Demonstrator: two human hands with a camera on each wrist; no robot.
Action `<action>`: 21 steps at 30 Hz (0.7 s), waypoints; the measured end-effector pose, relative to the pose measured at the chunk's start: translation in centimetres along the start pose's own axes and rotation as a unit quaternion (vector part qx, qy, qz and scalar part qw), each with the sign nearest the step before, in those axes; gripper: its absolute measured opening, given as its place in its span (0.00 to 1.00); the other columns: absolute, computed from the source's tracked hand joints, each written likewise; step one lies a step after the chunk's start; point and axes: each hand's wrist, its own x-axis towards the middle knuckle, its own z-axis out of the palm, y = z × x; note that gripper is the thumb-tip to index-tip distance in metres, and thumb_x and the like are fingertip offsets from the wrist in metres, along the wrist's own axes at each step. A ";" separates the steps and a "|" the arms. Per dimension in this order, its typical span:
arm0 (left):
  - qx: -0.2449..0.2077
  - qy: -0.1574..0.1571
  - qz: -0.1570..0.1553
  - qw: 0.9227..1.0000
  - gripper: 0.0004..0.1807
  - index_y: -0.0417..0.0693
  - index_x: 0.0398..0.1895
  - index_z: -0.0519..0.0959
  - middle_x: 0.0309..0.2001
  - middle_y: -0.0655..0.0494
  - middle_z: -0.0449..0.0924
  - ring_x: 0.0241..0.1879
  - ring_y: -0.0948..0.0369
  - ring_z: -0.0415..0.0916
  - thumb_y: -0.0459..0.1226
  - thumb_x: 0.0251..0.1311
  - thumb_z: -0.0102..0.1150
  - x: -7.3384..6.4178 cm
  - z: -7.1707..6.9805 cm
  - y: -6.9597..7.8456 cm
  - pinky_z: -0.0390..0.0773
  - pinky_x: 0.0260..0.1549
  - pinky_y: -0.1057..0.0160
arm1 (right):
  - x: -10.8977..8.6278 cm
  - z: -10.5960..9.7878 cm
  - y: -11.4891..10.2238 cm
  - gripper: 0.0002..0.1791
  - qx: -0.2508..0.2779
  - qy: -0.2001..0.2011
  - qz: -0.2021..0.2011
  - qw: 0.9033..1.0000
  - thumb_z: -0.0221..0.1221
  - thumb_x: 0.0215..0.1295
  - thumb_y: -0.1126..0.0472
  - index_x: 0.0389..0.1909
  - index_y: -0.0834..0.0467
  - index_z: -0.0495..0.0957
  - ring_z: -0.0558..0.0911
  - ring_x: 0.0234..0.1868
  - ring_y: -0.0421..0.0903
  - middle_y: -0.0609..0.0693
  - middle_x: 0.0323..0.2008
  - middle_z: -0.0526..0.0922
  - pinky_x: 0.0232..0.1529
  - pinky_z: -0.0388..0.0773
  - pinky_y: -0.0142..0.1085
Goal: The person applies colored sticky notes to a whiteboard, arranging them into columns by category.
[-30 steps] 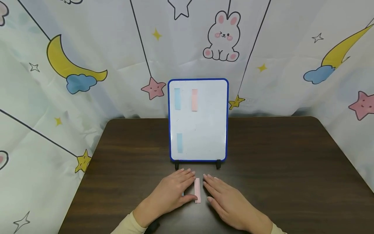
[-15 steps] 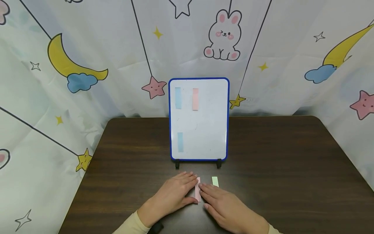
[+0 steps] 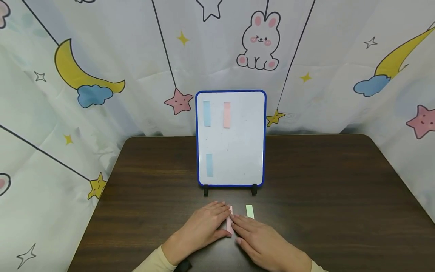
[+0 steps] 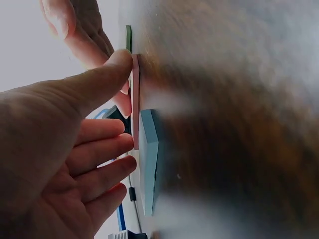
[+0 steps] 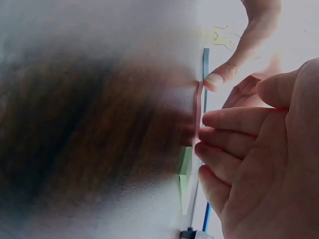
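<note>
A narrow pink sticky-note pad (image 3: 229, 225) lies on the table between the two hands. My left hand (image 3: 202, 226) touches its left side and near end with straight fingers and thumb. My right hand (image 3: 263, 238) rests its fingertips at the pad's right side, fingers straight. A green sticky-note pad (image 3: 249, 211) shows its far end beyond the right hand, which hides the rest in the head view. In the left wrist view a blue sticky-note pad (image 4: 149, 164) lies flat beside the pink one; the left hand covers it in the head view.
A blue-framed whiteboard (image 3: 244, 158) stands on black feet (image 3: 254, 190) just behind the hands. Stuck on it are an upper blue strip (image 3: 207, 113), a pink strip (image 3: 226, 115) and a lower blue strip (image 3: 209, 165). A printed curtain (image 3: 146, 45) hangs behind the dark table (image 3: 323, 181).
My right hand has shifted left to the pink pad, and the green pad's far end has come into view. The left hand has moved slightly right and toward me.
</note>
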 end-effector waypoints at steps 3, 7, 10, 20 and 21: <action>-0.003 -0.007 -0.007 1.000 0.33 0.45 0.62 0.76 0.61 0.53 0.79 0.64 0.57 0.75 0.57 0.61 0.57 0.0 0.0 0.1 0.71 0.67 0.58 | 0.0 0.0 -0.1 0.28 -0.004 0.003 -0.001 1.000 0.37 0.79 0.47 0.72 0.54 0.63 0.67 0.73 0.46 0.46 0.73 0.65 0.66 0.74 0.45; -0.009 0.000 -0.005 1.000 0.32 0.45 0.61 0.77 0.61 0.52 0.80 0.64 0.56 0.75 0.56 0.61 0.58 0.0 0.1 0.1 0.72 0.67 0.57 | -0.1 -0.1 -0.1 0.28 -0.007 0.009 0.012 1.000 0.38 0.79 0.46 0.73 0.54 0.63 0.68 0.73 0.45 0.45 0.74 0.64 0.65 0.75 0.45; -0.009 0.009 -0.001 1.000 0.32 0.44 0.61 0.77 0.60 0.52 0.80 0.63 0.56 0.76 0.56 0.61 0.58 0.1 0.2 0.1 0.73 0.66 0.57 | -0.2 -0.2 0.0 0.28 -0.007 0.012 0.030 0.999 0.37 0.79 0.45 0.73 0.52 0.62 0.67 0.73 0.45 0.44 0.74 0.63 0.66 0.74 0.45; -0.012 0.024 -0.005 1.000 0.29 0.45 0.58 0.80 0.57 0.53 0.82 0.60 0.57 0.78 0.54 0.60 0.61 0.3 0.2 0.1 0.75 0.64 0.57 | -0.1 -0.3 0.2 0.28 -0.004 0.015 0.040 0.999 0.36 0.79 0.45 0.73 0.52 0.63 0.66 0.73 0.45 0.45 0.74 0.63 0.67 0.73 0.45; -0.016 0.024 -0.006 1.000 0.28 0.45 0.57 0.80 0.57 0.53 0.82 0.60 0.57 0.78 0.53 0.60 0.61 0.3 0.2 0.1 0.75 0.64 0.57 | -0.1 -0.3 0.1 0.28 -0.003 0.017 0.040 0.999 0.37 0.79 0.45 0.73 0.52 0.63 0.67 0.73 0.45 0.45 0.74 0.64 0.67 0.73 0.45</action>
